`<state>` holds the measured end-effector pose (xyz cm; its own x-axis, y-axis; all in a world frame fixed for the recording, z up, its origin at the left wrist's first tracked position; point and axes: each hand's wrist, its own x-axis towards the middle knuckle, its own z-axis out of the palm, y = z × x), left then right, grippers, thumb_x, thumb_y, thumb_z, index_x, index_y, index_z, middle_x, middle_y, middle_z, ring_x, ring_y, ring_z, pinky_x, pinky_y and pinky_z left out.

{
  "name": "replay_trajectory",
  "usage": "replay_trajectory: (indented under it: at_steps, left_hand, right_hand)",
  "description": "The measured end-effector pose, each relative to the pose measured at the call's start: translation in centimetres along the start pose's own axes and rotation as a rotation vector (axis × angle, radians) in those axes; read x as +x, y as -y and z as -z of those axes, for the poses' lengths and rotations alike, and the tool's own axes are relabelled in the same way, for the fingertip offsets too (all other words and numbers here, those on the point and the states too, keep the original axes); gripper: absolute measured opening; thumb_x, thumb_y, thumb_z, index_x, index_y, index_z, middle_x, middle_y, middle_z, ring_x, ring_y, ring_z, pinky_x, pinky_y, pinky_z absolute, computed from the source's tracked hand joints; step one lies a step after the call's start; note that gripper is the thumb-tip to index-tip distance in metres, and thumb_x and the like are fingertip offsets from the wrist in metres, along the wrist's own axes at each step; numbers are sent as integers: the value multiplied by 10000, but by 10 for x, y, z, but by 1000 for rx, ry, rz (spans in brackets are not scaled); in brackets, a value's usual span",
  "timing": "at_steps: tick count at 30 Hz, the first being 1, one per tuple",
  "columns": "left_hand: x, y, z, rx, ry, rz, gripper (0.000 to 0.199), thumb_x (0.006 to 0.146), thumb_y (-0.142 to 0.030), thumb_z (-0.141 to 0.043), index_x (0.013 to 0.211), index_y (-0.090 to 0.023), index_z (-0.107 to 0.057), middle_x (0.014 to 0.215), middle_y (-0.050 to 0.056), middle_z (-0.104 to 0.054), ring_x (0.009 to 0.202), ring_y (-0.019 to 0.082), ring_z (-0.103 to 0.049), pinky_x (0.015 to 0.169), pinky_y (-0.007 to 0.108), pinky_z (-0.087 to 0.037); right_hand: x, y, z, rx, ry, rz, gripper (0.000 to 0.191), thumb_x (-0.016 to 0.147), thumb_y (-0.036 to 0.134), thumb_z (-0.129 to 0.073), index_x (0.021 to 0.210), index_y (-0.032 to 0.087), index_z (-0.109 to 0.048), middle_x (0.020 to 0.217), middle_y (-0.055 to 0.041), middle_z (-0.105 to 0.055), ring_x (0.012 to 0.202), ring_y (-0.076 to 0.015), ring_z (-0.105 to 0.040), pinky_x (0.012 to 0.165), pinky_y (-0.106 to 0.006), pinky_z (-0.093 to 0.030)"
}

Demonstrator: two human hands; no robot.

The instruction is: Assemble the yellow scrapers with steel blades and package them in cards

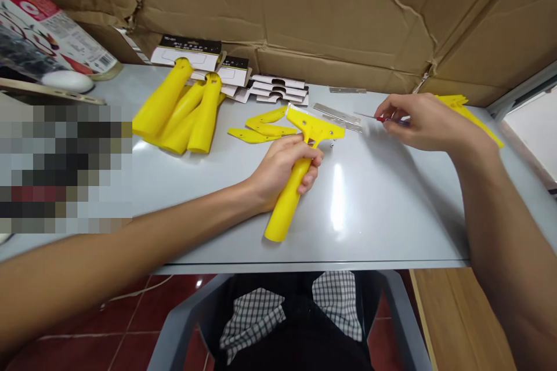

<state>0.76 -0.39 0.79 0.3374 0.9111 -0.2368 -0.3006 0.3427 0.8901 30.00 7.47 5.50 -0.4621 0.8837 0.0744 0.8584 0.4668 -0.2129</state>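
Note:
My left hand (285, 168) is wrapped around the handle of a yellow scraper (282, 211), whose wide head points away from me. Screws show in the scraper's head. In my right hand (418, 122), pinched between the fingers, is a small screwdriver (381, 119) with a thin shaft pointing left. Flat metal blades (337, 115) lie just beyond the scraper head, left of the screwdriver tip. Tiny screws (333, 144) rest on the table beside the head. Several flat yellow plates (261, 127) lie left of it.
Yellow handles (174, 110) are piled at the back left, near printed cards (189, 52) and folded white cards (278, 90). More yellow parts (470, 113) lie behind my right wrist. A cardboard wall (326, 11) closes off the back; a large bottle (56, 29) stands far left.

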Motion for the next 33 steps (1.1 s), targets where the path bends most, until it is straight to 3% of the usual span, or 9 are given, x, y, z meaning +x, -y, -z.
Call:
replay_trajectory:
  at_steps: [7,10,15,20,23,25,28,33]
  left_hand:
    - [2,-2,2,-111,5,18,168,774,-304,-668,706,-185,-572,632,23,-594,436,91,-465,354,214,-339]
    - [5,-2,4,-190,11,55,203,845,-360,-592,741,-186,-586,679,39,-610,450,100,-463,361,221,-352]
    - [10,-2,4,-285,-58,52,154,934,-253,-566,818,-167,-619,754,51,-649,554,118,-541,469,220,-479]
    - [11,-5,4,-269,-82,-25,58,999,-163,-641,1044,-136,-664,877,70,-732,748,145,-690,681,241,-602]
    - [11,-7,4,-269,-109,-47,294,975,-114,-711,1240,-151,-590,908,66,-761,780,156,-724,742,272,-628]
    - [11,-6,5,-266,-147,-57,478,921,-82,-780,1318,-169,-529,920,66,-776,787,164,-738,779,298,-644]
    - [12,-3,6,-270,-216,-99,604,826,-24,-856,1300,-189,-519,945,57,-780,818,164,-747,822,305,-659]
    - [13,0,9,-198,-200,-164,418,766,-65,-926,1057,-180,-648,917,7,-707,806,135,-707,773,270,-676]
  right_hand:
    - [14,-38,-23,-63,6,-70,183,844,221,-675,1020,242,-723,973,-71,-767,864,-268,-691,766,-391,-515]
    - [15,-44,-27,-70,-17,-95,118,839,242,-697,953,243,-727,954,-68,-778,845,-271,-693,764,-398,-514]
    - [15,-44,-27,-60,-23,-98,124,847,278,-723,964,248,-751,950,-74,-781,858,-289,-701,791,-421,-526]
    - [14,-27,-26,-76,-106,13,160,904,312,-688,990,243,-804,1072,-124,-757,984,-333,-681,907,-486,-529]
    - [13,-4,-30,-55,-218,88,201,943,283,-647,1000,240,-834,1084,-144,-744,1070,-362,-649,957,-526,-507]
    - [13,12,-36,-22,-220,134,238,967,270,-623,1025,242,-851,1056,-146,-744,1057,-359,-644,942,-525,-503]
    - [13,30,-45,26,-194,201,277,992,261,-601,1070,232,-865,1035,-150,-749,1020,-347,-652,919,-510,-497]
    - [15,42,-58,-36,-149,167,299,1028,275,-578,1075,201,-864,1034,-155,-754,1010,-338,-658,880,-469,-480]
